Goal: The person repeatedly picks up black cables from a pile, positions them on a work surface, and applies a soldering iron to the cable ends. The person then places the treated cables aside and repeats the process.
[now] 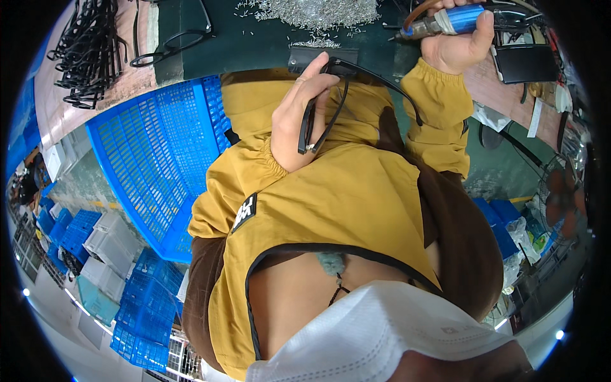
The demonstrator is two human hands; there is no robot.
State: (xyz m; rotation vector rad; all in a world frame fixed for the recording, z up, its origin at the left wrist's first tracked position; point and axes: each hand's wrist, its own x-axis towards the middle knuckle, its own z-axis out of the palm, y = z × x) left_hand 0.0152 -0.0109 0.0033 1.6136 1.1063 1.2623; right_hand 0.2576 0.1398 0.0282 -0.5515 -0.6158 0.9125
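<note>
My left hand (294, 121) is closed on a pair of black glasses (382, 79) at the near edge of the bench, in front of my yellow apron. One temple arm reaches out to the right and the other folds down past my fingers. Part of the frame is hidden by the hand. Beside the glasses, a small dark block (298, 60) sits at the bench edge. At the upper right my right hand (450, 51) grips a blue electric screwdriver (468, 19), its tip pointing left. A heap of small silvery screws (312, 13) lies on the dark green bench top.
Another black pair of glasses (175, 48) lies at the left, near a stack of black frames (89, 54). A blue crate (162, 143) stands below the bench, left of me. A black flat tray-like object (525, 63) is at the right, with a fan (560, 197) lower down.
</note>
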